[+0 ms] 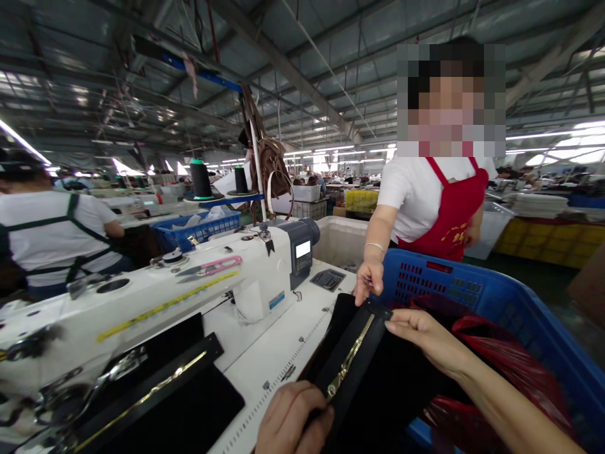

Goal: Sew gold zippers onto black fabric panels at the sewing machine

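A black fabric panel with a gold zipper [352, 356] is stretched between my two hands, over the edge of the sewing table. My left hand [295, 419] is closed on its near end, beside the zipper pull. At the far corner, my right hand [423, 334] pinches the panel between thumb and fingers. A co-worker's hand [368, 280] reaches in and touches or points at the far edge; which one I cannot tell. Another black panel with a gold zipper [182, 372] lies under the white sewing machine [255, 277] on the left.
Right of the table stands a blue plastic basket [520, 296] holding red plastic bags [501, 347]. Pink-handled scissors [217, 266] and a yellow tape measure [165, 307] lie along the machine arm. A person in a red apron [449, 214] stands behind the basket. Thread cones [201, 180] stand behind the machine.
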### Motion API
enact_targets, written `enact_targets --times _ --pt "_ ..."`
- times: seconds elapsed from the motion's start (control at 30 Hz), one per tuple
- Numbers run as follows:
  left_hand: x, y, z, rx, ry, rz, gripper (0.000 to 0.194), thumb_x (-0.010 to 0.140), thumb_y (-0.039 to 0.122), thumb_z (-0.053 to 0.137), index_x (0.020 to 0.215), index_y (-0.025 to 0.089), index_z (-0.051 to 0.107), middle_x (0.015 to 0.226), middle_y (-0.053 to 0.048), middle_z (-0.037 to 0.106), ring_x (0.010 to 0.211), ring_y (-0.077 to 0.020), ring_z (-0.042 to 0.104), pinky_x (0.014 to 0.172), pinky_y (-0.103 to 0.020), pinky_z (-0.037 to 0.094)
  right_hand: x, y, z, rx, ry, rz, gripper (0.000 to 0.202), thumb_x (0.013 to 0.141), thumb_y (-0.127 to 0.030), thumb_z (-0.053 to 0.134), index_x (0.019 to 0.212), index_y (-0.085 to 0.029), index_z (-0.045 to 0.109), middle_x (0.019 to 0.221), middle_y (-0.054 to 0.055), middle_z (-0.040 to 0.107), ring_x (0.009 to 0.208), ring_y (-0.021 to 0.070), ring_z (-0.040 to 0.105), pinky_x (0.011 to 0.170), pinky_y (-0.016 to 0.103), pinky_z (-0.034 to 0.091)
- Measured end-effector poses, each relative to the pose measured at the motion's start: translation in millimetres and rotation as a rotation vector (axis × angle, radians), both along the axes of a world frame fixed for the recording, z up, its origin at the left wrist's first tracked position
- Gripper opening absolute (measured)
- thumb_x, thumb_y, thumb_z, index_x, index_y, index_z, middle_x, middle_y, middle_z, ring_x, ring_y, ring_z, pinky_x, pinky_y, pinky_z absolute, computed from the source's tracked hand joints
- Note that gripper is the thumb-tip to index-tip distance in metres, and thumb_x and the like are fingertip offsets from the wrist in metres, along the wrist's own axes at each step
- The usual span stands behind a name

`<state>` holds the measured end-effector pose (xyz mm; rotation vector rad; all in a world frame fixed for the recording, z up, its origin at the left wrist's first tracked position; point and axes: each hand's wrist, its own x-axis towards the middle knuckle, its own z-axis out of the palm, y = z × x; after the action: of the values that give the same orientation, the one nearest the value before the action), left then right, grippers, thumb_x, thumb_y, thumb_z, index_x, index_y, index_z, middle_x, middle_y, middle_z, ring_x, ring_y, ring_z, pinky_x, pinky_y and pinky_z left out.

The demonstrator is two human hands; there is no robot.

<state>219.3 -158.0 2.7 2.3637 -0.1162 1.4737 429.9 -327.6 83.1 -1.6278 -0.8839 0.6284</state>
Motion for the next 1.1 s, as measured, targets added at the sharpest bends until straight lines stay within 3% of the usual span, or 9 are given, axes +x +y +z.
enact_targets --times 0.13,0.33,0.47,0.63,0.73,0.83,0.93,1.1 --pt "8 8 3.0 0.12 0.114 -0.03 0.022 0.092 0.015 0.041 0.096 0.018 0.062 0.089 -0.007 0.061 0.087 -0.018 0.057 0.073 -0.03 0.049 15 -5 -14.2 0.002 0.008 -0.107 0.037 0.072 -0.052 0.064 0.084 -0.017 0.065 0.079 0.004 0.068 0.074 0.0205 0.061 0.075 0.033 0.044" --pt "17 7 -29.9 0.227 0.228 -0.004 0.024 0.093 0.016 0.038 0.099 0.017 0.061 0.089 -0.007 0.061 0.087 -0.0185 0.058 0.073 -0.031 0.05 48 -10 -42.2 -0.041 -0.006 -0.211 0.044 0.063 -0.058 0.066 0.079 -0.017 0.066 0.067 0.002 0.066 0.068 0.0226 0.062 0.071 0.036 0.047" --pt "23 5 -33.5 0.211 0.282 0.026 0.026 0.091 0.012 0.037 0.105 0.018 0.058 0.098 -0.008 0.059 0.093 -0.0194 0.058 0.077 -0.033 0.052 55 -13 -55.5 -0.047 0.002 -0.188 0.043 0.06 -0.055 0.07 0.078 -0.016 0.066 0.069 0.002 0.067 0.072 0.0233 0.062 0.076 0.039 0.046" --pt "34 0 -41.7 0.118 0.314 0.084 0.03 0.088 0.009 0.038 0.111 0.018 0.056 0.103 -0.01 0.058 0.096 -0.0206 0.059 0.08 -0.035 0.054 54 -22 -65.4 -0.014 0.079 -0.131 0.042 0.067 -0.051 0.068 0.091 -0.016 0.066 0.078 0.005 0.07 0.073 0.0227 0.064 0.078 0.039 0.046" --pt "39 -4 -53.4 -0.084 0.345 0.106 0.029 0.087 0.014 0.042 0.114 0.02 0.053 0.108 -0.01 0.057 0.1 -0.0223 0.059 0.082 -0.038 0.054 54 -26 -67.1 0.002 0.12 -0.117 0.044 0.069 -0.05 0.067 0.097 -0.017 0.065 0.084 0.006 0.07 0.076 0.0231 0.065 0.079 0.039 0.047" --pt "42 -13 -59.2 -0.501 0.377 0.077 0.025 0.085 0.023 0.051 0.108 0.016 0.051 0.1 -0.011 0.06 0.092 -0.023 0.062 0.078 -0.037 0.055 55 -27 -67.4 0.01 0.152 -0.109 0.043 0.071 -0.049 0.067 0.1 -0.018 0.064 0.088 0.007 0.07 0.079 0.0233 0.065 0.081 0.039 0.047" --pt "45 -22 -57.1 -0.823 0.368 0.002 0.029 0.082 0.028 0.055 0.107 0.014 0.05 0.097 -0.011 0.061 0.09 -0.0228 0.062 0.078 -0.038 0.053 56 -27 -67.7 0.015 0.176 -0.108 0.041 0.072 -0.047 0.067 0.101 -0.018 0.064 0.091 0.006 0.07 0.082 0.0233 0.065 0.084 0.038 0.046" --pt "53 -29 -51.5 -1.176 0.297 -0.067 0.026 0.075 0.03 0.063 0.094 0.015 0.054 0.092 -0.01 0.062 0.083 -0.0212 0.062 0.074 -0.033 0.051 58 -28 -68.7 0.001 0.205 -0.11 0.039 0.072 -0.045 0.068 0.102 -0.019 0.063 0.093 0.006 0.07 0.083 0.0251 0.065 0.084 0.039 0.046"
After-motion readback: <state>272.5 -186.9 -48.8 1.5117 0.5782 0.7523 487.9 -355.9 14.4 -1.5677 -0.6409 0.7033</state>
